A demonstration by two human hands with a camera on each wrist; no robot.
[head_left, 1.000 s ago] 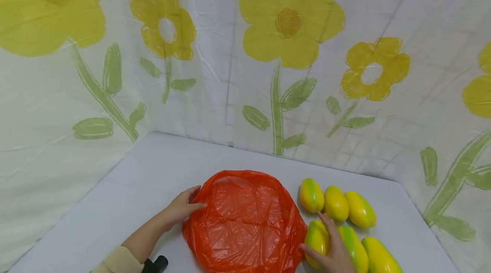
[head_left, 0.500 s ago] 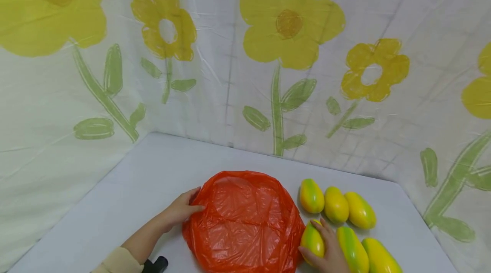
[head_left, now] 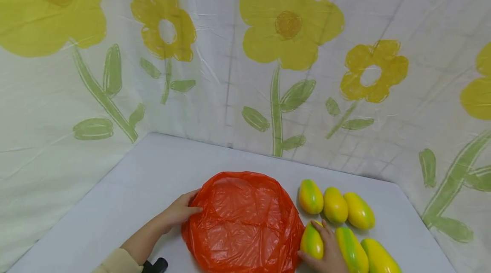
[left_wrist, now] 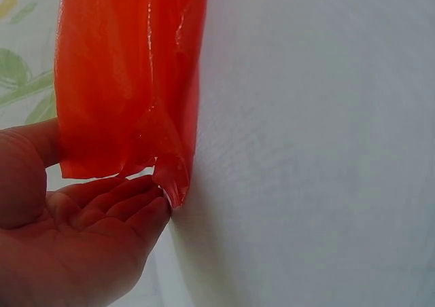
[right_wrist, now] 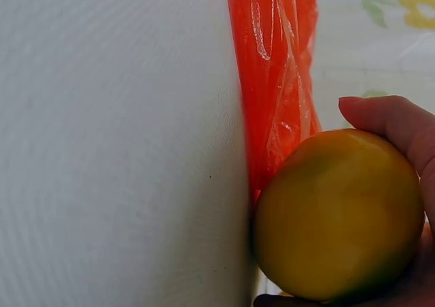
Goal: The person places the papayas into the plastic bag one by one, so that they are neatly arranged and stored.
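A wide, round red plastic bag (head_left: 245,217) takes up the middle front of the table, crinkled and puffed at its edges; what is under it, if anything, is hidden. My left hand (head_left: 179,211) holds its left edge, the thumb over the rim. In the left wrist view the fingers (left_wrist: 126,202) reach under the bag's lower edge. With my right hand (head_left: 330,249) I grip a yellow-green mango (head_left: 312,242) right beside the bag's right side. The right wrist view shows that mango (right_wrist: 340,215) large, with the thumb over its top.
Behind the right hand lie three mangoes (head_left: 335,204) in a row. Two more (head_left: 352,249) lie to the right of it. A black object (head_left: 155,265) shows by the left forearm. A flower-printed curtain (head_left: 215,94) surrounds the white table (head_left: 145,170).
My right hand has closed round the near-left mango and shifted it slightly left, toward the bag. The left hand has edged slightly outward along the bag's edge. The other mangoes stay in place.
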